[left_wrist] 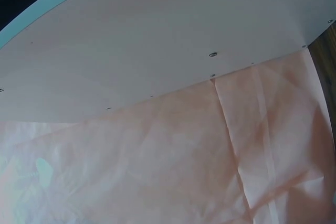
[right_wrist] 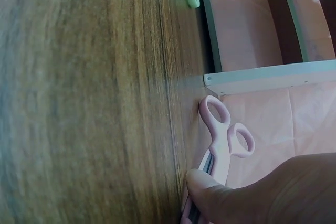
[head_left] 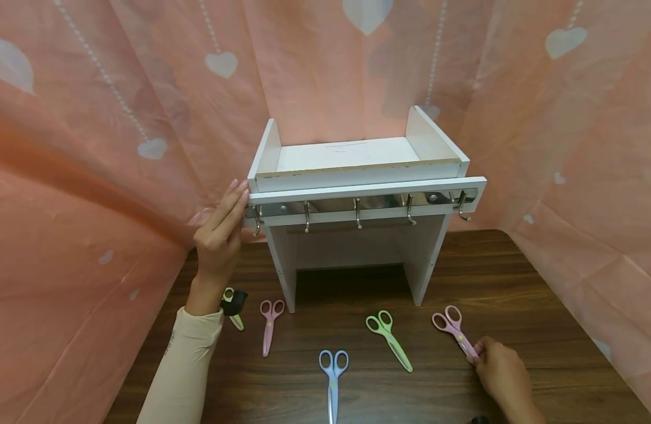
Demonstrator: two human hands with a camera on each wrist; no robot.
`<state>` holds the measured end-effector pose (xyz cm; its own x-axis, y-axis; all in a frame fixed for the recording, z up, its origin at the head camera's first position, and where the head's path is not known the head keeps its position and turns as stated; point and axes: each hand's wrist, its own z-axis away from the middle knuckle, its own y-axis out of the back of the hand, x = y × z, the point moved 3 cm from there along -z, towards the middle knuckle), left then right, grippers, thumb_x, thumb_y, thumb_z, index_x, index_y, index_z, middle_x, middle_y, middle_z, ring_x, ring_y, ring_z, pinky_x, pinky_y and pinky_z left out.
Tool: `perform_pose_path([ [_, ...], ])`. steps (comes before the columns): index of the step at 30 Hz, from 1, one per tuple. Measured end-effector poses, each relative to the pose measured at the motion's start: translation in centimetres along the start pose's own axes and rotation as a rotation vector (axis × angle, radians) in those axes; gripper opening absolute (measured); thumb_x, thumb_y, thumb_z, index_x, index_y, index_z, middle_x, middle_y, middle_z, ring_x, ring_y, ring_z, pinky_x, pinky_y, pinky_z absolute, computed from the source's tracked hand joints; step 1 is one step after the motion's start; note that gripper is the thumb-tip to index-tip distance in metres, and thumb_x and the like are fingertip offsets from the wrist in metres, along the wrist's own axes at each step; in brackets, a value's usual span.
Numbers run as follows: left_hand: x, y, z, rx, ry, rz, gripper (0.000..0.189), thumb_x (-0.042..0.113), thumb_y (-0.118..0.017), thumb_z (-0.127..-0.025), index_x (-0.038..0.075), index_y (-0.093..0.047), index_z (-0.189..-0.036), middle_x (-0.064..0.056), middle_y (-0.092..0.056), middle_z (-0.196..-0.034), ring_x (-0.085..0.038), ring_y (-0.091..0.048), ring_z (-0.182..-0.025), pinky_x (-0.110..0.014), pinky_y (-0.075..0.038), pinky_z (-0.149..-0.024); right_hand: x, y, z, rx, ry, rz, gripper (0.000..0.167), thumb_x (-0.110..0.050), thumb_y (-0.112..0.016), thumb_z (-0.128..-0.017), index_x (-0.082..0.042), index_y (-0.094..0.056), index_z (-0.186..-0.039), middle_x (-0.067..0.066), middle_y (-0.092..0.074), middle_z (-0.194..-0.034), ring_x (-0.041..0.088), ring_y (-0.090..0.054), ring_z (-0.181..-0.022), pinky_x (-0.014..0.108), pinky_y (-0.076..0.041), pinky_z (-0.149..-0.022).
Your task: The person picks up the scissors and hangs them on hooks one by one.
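My right hand (head_left: 502, 371) pinches a pair of pink scissors (head_left: 455, 330) by the blade end, handles pointing away from me. In the right wrist view the thumb (right_wrist: 202, 182) lies over the blades of these scissors (right_wrist: 221, 145). With straight fingers, my left hand (head_left: 222, 229) rests against the left end of a white shelf rack (head_left: 357, 187). A metal strip with several hooks (head_left: 357, 213) runs along the rack's front. The left wrist view shows the rack's white side panel (left_wrist: 173, 40), but the left hand is outside that view.
On the brown wooden table (head_left: 558, 330) lie other scissors: blue ones (head_left: 333, 377), green ones (head_left: 390, 340), pink ones (head_left: 269, 330) and another green pair (head_left: 238, 321) partly behind the left wrist. A pink curtain (head_left: 336, 70) with hearts surrounds the back and sides.
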<state>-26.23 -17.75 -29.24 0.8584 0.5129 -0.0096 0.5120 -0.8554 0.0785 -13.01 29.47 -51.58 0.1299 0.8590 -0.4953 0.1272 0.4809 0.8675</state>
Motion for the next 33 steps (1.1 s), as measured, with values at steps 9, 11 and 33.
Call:
perform_pose_path([
  [9, 0.3, 0.3, -0.6, 0.033, -0.011, -0.013, 0.037, -0.025, -0.069, -0.08, -0.006, -0.075, -0.112, -0.021, -0.072, -0.117, -0.039, -0.067, -0.114, -0.038, -0.056, -0.1, 0.2, -0.2, -0.3, 0.029, 0.007, -0.052, 0.016, -0.007, -0.081, -0.081, -0.008, -0.065, -0.082, -0.002, -0.061, -0.069, 0.016, -0.05, -0.06, 0.032, -0.038, -0.053],
  [11, 0.3, 0.4, -0.6, 0.032, -0.011, -0.015, 0.037, -0.024, -0.069, -0.08, -0.006, -0.075, -0.112, -0.021, -0.072, -0.117, -0.039, -0.067, -0.114, -0.038, -0.056, -0.101, 0.1, -0.3, -0.2, 0.037, 0.015, -0.066, 0.016, -0.006, -0.082, -0.081, -0.007, -0.066, -0.082, -0.002, -0.062, -0.069, 0.015, -0.05, -0.06, 0.031, -0.038, -0.053],
  [33, -0.1, 0.1, -0.2, 0.031, -0.018, 0.017, 0.038, -0.024, -0.069, -0.081, -0.007, -0.074, -0.113, -0.022, -0.071, -0.118, -0.04, -0.066, -0.116, -0.039, -0.056, -0.101, -1.4, 1.1, 0.7, 0.225, 0.138, -0.074, 0.02, -0.003, -0.085, -0.076, -0.009, -0.068, -0.082, -0.005, -0.063, -0.07, 0.005, -0.049, -0.061, 0.025, -0.04, -0.05],
])
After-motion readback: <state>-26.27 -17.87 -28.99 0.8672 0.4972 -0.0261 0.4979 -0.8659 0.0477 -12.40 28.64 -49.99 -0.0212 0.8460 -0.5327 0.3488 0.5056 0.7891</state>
